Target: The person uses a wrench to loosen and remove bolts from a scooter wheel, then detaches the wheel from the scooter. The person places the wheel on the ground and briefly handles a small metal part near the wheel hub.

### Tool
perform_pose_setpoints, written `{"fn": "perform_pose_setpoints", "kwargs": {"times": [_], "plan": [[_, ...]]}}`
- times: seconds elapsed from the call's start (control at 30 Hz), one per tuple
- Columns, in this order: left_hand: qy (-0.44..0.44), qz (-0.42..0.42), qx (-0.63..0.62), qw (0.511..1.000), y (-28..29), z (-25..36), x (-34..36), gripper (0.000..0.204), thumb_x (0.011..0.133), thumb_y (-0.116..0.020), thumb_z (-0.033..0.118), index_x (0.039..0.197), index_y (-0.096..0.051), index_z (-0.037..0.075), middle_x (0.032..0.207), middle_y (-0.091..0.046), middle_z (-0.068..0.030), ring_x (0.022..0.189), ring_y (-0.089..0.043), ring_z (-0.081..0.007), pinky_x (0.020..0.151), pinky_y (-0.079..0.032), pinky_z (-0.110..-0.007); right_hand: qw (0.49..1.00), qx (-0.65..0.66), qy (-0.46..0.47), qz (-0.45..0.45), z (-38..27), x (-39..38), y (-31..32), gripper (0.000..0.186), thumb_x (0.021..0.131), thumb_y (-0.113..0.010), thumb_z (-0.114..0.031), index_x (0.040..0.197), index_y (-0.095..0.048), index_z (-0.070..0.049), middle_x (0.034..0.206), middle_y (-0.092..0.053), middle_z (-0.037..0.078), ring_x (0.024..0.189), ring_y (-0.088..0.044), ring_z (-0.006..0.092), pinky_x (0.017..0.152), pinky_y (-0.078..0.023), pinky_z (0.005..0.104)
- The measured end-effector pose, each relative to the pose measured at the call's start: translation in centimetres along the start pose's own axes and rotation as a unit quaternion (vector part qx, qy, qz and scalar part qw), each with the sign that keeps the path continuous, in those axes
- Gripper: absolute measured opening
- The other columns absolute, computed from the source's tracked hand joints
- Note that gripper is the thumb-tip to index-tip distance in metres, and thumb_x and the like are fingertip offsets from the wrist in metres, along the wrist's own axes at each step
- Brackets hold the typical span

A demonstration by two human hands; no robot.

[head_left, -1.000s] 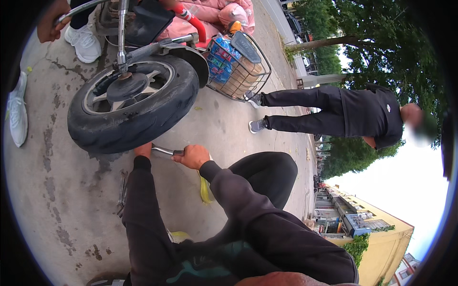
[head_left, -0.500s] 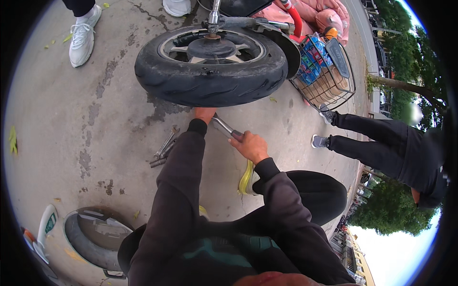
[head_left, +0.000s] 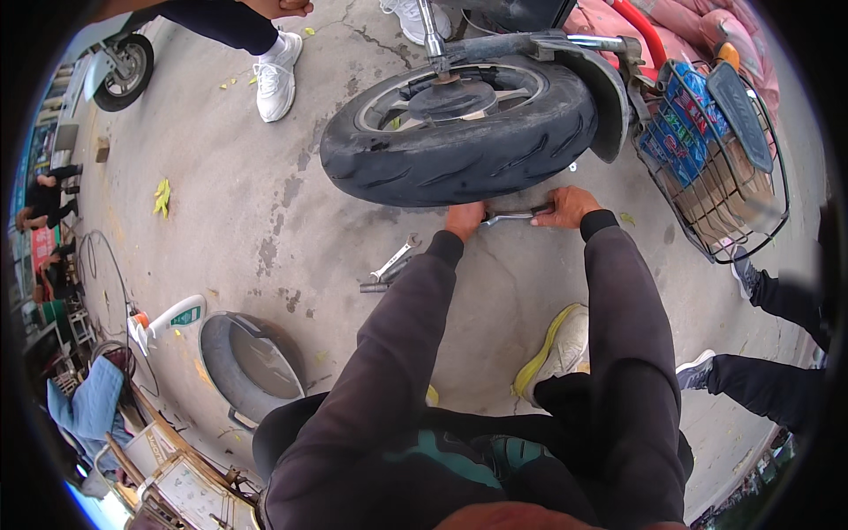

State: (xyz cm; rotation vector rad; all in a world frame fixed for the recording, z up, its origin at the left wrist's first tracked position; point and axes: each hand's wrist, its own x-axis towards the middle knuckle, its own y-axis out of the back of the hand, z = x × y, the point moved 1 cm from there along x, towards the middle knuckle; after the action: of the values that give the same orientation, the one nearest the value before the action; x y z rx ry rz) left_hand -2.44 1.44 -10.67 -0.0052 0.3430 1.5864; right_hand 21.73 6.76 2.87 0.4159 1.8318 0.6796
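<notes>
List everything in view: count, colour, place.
Wheel: 1, black, top centre
Wire basket: 1, dark, right, blue packaging inside
Cover: 1, pink, top right
Wrench: 1, silver, ground, by left sleeve
Tub: 1, grey, lower left
Unclear object: 1, white-green, by tub
Leaves: several, yellow, mostly left
Scooter: 1, pale, upper left
Bystanders: at least 2, dark-trousered, top, right
Clutter: uncountable, mixed, left edge
Hand tool: 1, silver, dark-gripped, in right hand
Shoes: 2, yellow-white, lower centre
Left hand: 1, dark-sleeved, at tool's far end
Right hand: 1, dark-sleeved, on grip
</notes>
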Motion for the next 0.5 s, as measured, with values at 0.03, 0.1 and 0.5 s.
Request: {"fn": "perform_pose_setpoints", "kwargs": {"times": [0.03,0.1,0.5], "plan": [[0.007,-0.004,0.001,1.0,-0.1,0.7,0.1,0.03,0.1,-0.052,0.027,0.088,-0.059,0.0,0.071,-0.063,-0.0085,0.058,-0.062,-0.0178,0.05,-0.046,-0.031,1.0,-0.011,0.009,-0.011,0.7,0.9,0.3,0.071,0.071,-0.069,-0.073,0.091,-0.074,-0.005,0.089,-0.072,0.018,0.09,-0.068,0.0355,0.079,-0.053,0.0437],[0.022,-0.022,0.006,0.999,0.0,1.2,-0.3,0.029,0.099,-0.052,0.026,0.088,-0.059,0.0,0.071,-0.063,-0.009,0.058,-0.061,-0.0176,0.05,-0.046,-0.031,0.999,0.001,0.01,-0.04,0.2,0.9,-0.3,0.075,0.069,-0.069,-0.074,0.093,-0.074,-0.003,0.091,-0.072,0.019,0.093,-0.068,0.0372,0.082,-0.052,0.044],[-0.056,0.213,0.116,0.969,-1.4,4.9,-2.1,0.027,0.09,-0.057,0.015,0.111,-0.068,0.002,0.115,-0.067,-0.0202,0.113,-0.056,-0.0451,0.099,-0.041,-0.049,0.949,0.25,-0.108,-0.158,0.4,-1.8,-1.8,0.073,0.069,-0.072,-0.073,0.086,-0.072,-0.002,0.072,-0.064,0.007,0.068,-0.062,0.0187,0.064,-0.05,0.0322]]}}
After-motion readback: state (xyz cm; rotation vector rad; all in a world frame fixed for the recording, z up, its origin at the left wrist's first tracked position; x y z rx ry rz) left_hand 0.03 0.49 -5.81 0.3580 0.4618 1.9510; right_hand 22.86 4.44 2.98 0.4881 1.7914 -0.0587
